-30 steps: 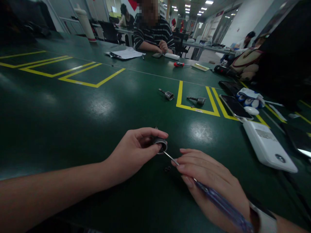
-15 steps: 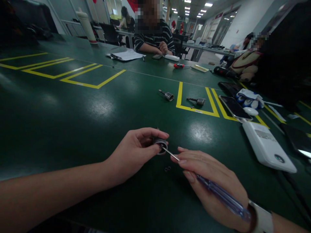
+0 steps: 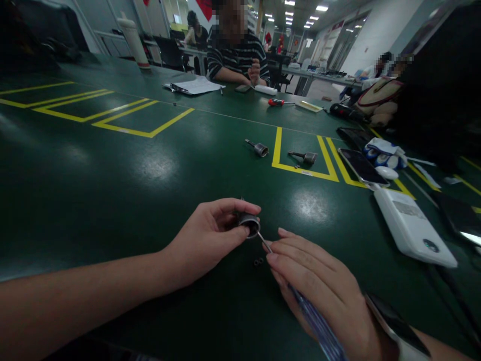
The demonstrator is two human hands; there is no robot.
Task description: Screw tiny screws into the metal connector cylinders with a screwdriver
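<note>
My left hand (image 3: 210, 235) grips a dark metal hole saw (image 3: 252, 220) between thumb and fingers, its round open mouth turned towards my right. Most of its back end is hidden by the fingers. A screwdriver (image 3: 317, 321) with a clear bluish handle is held in my right hand (image 3: 319, 281). Its thin shaft slants up to the mouth of the hole saw, where the tip is at the rim or just inside; I cannot tell which. On the green table below lie two small dark rings (image 3: 258, 261).
Two similar hole saws (image 3: 261, 149) (image 3: 310, 158) lie ahead, one inside yellow tape (image 3: 277, 145). A white power bank (image 3: 413, 228), a phone (image 3: 363, 168) and a blue-white cloth bundle (image 3: 385, 150) are on the right. Further off are a red-handled screwdriver (image 3: 276, 102), papers (image 3: 197, 85) and a seated person (image 3: 238, 60).
My right hand has turned and shifted left and down with the screwdriver, whose handle now points more steeply downwards. The left hand stays put. The person opposite has raised a hand.
</note>
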